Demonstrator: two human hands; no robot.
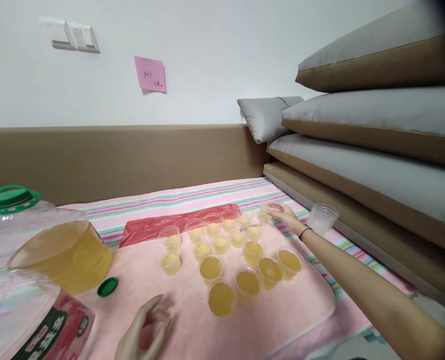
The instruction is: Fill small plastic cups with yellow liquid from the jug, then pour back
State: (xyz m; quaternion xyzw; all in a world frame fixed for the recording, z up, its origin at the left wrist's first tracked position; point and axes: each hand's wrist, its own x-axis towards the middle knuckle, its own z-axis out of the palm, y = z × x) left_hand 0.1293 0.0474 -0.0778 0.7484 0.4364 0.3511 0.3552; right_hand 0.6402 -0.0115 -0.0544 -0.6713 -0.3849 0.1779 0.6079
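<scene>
My right hand [282, 214] reaches to the back right of a pink mat [282, 325], its fingers closed on the rim of a clear plastic cup [266, 212] with pale contents. Near the front left, my left hand [147, 325] hovers over the mat, fingers curled apart and holding nothing. Between the hands stand several cups of amber liquid, among them a front cup [221, 298]. Behind them are several cups with paler yellow contents, such as one at the left [170, 262]. A green cap [107, 287] lies left of the cups.
At the left are a large jug of yellow liquid [72, 255] with a green handle and a second clear container [57, 325] with a red label. Red plastic [143, 230] lies behind the cups. Stacked clear cups [323, 219] stand at right, beside piled grey-brown cushions [376, 155].
</scene>
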